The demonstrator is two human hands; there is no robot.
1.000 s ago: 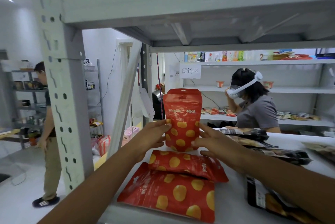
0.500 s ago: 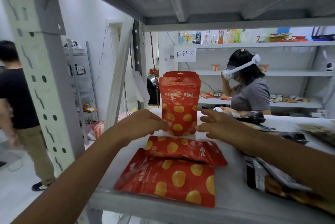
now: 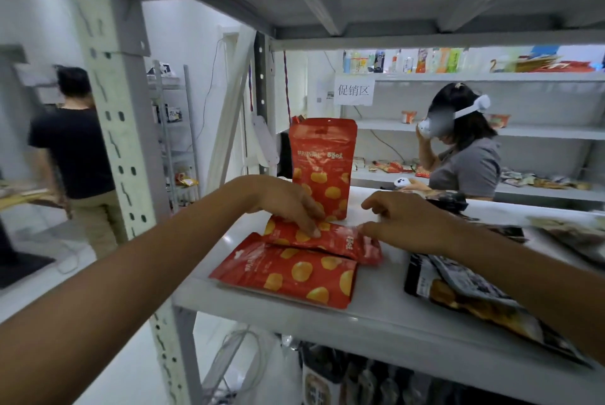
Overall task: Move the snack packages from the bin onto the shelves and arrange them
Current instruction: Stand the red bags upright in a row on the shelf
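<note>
Both arms out fwd; L hand (image 3: 291, 205) fingers straight, angled down, R hand (image 3: 404, 221) fingers loosely bent.

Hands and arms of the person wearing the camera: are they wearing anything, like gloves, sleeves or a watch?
No. The left hand and right hand are bare, no gloves or rings visible. The left forearm and right forearm are uncovered to the frame's edge: no sleeve, watch or bracelet.
</note>
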